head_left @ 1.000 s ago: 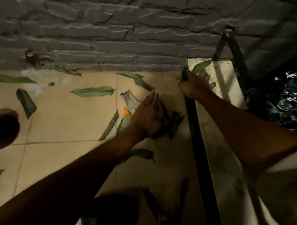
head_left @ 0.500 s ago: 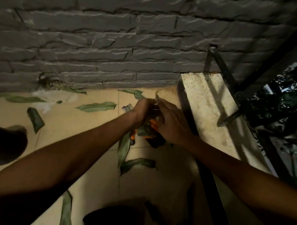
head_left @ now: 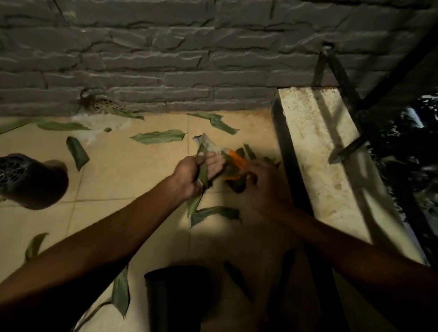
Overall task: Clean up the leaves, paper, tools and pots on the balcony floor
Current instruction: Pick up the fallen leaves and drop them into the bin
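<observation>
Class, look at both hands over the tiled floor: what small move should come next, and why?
Probably the right hand should close on the orange-handled tool and lift it, since the left hand already grips long green leaves and that pile lies right beneath.

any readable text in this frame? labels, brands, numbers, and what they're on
None readable.
Orange item between the hands: no print visible, partly hidden.
Tipped black pot and upright black pot: no label visible.
Crumpled paper in the left hand: no legible marks.
Brick wall: plain.

A grey brick wall (head_left: pixel 147 52) meets a pale concrete ledge (head_left: pixel 321 155).
</observation>
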